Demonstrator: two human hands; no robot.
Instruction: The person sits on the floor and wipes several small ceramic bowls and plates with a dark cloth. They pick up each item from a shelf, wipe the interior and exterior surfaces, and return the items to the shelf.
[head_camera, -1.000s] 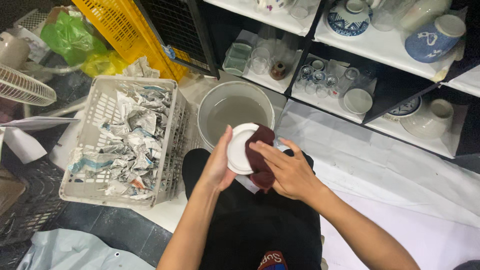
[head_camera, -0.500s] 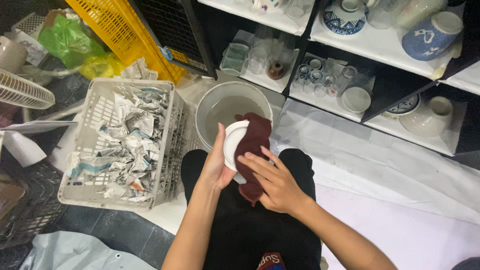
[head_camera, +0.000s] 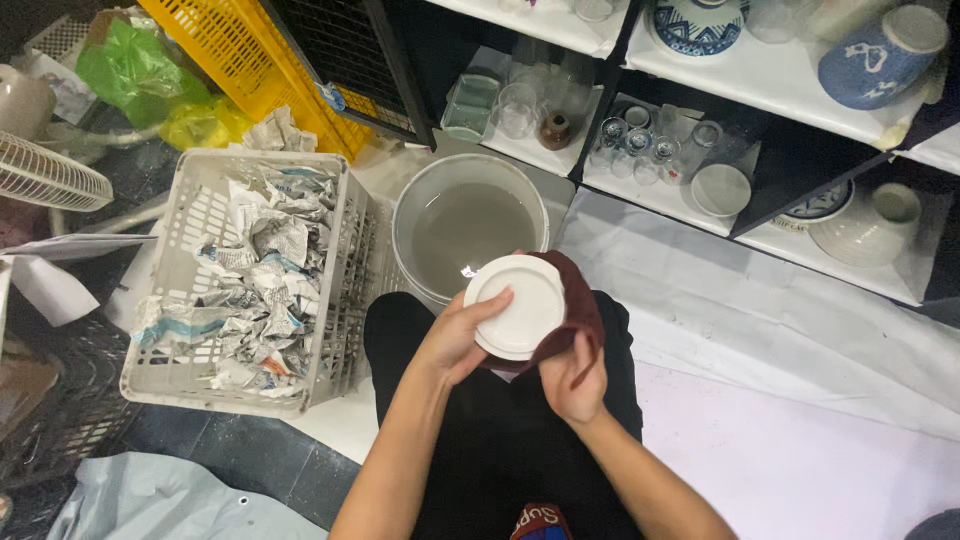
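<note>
Cloth now behind the plate, which has turned face-up.
Left hand (head_camera: 455, 335) fingers grip white plate (head_camera: 517, 307); right hand (head_camera: 573, 378) fingers pinch maroon cloth (head_camera: 578, 300) at five o'clock.

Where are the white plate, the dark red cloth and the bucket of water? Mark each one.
white plate (head_camera: 517, 305), head view, on its flat centre.
dark red cloth (head_camera: 585, 305), head view, on the fold right of the plate.
bucket (head_camera: 405, 215), head view, on its left rim.

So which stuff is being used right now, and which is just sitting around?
In use:
left hand, holding the white plate
right hand, holding the dark red cloth against the plate
bucket of water, right in front

Just lying about:
basket of crumpled newspaper
yellow crate
fan
shelf dishes
</note>
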